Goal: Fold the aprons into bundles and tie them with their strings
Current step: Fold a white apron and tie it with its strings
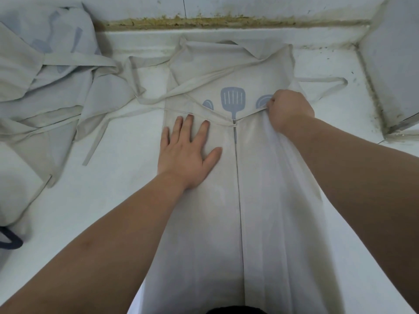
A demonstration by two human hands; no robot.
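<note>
Subject: one pale grey apron (pixel 204 223) laid out on the white surface (pixel 102 200). Its long axis runs straight away from the person, skirt end nearest and bib end close to the wall (pixel 249 5). Both side panels are turned inward. Their edges meet along a centre line running from the near edge up to just below the blue spatula print (pixel 233 99).

Left hand (pixel 188 150): open, palm down, fingers (pixel 188 123) straight and spread. It presses the left panel flat just left of the centre line and holds nothing.

Right hand (pixel 288 109): fingers curled, gripping the upper edge of the right panel beside the print. The cloth under this hand stands slightly raised and is not yet flat. The fingertips are hidden behind the back of the hand.

Strings: one waist string (pixel 97 141) trails left across the surface. Another (pixel 328 81) loops out to the right, beyond the right hand. Both start at the far half of the apron, ahead of both hands.

Assessment: the lengthwise fold is nearly complete, and the right panel needs laying down and smoothing. Any later folding or rolling should run along the long axis towards the bib, so the bundle finishes where the strings are attached. The right hand is nearer the right string. The left hand would have to reach further out for the left one.

Other items: a loose heap of further aprons (pixel 45 75) at far left, unfolded, and a dark strap (pixel 11 241) at the left edge.
</note>
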